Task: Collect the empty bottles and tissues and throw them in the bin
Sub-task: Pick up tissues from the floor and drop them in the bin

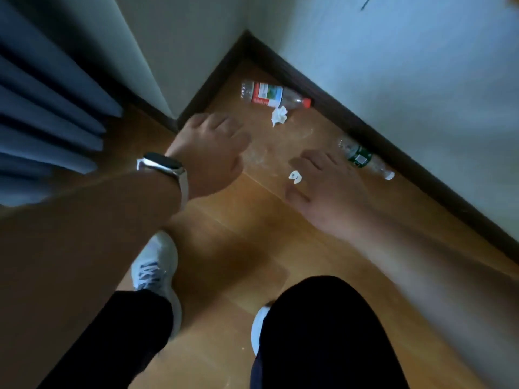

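An empty clear bottle with a red label and red cap (pixel 273 96) lies on the wooden floor in the room's corner. A crumpled white tissue (pixel 279 115) rests against it. A second clear bottle with a green label (pixel 365 159) lies along the right baseboard. A smaller tissue scrap (pixel 295 176) sits on the floor beside the fingers of my right hand (pixel 323 183), which is spread and holds nothing. My left hand (pixel 210 153), wearing a watch, hovers with loosely curled fingers below the red-label bottle and holds nothing.
Dark baseboards (pixel 393 141) line the two walls that meet at the corner. A blue-grey curtain (pixel 47 102) hangs at the left. My white shoes (pixel 157 273) and dark trousers fill the lower view. No bin is in sight.
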Demonstrator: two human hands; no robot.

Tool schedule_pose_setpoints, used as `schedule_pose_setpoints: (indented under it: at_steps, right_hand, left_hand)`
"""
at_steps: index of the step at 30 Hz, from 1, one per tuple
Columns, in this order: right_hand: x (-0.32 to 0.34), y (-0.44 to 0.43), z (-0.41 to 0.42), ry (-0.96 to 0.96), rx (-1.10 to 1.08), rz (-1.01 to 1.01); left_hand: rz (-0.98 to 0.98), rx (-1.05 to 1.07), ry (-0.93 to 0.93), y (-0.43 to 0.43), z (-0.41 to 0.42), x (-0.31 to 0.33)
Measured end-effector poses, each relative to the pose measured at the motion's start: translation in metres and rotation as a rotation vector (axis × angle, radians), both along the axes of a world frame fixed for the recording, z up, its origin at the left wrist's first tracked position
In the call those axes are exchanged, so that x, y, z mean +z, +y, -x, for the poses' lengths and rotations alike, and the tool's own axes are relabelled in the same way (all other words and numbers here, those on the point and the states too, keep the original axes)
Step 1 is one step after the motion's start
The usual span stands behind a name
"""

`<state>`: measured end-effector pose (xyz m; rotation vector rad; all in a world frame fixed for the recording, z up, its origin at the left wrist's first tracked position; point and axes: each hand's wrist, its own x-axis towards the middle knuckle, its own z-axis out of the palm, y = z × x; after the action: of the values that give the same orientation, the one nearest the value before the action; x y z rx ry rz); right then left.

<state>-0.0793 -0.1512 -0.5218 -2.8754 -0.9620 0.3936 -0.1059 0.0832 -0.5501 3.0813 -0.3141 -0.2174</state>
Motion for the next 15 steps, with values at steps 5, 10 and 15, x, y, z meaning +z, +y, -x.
schedule_pose_setpoints:
  at_steps: [5,10,15]
  right_hand:
    - [-0.095,-0.017,-0.043,0.033,-0.05,0.056]
    - [-0.168,-0.035,-0.078,0.057,-0.082,0.132]
    - [-0.223,-0.05,-0.094,0.078,-0.118,0.15]
  left_hand:
    - [-0.053,-0.071,-0.049,-0.003,-0.037,-0.1]
    - [-0.034,-0.067,-0.132,-0.013,-0.063,-0.178]
    - [0.175,-0.018,-0.185,-0.032,-0.091,-0.235]
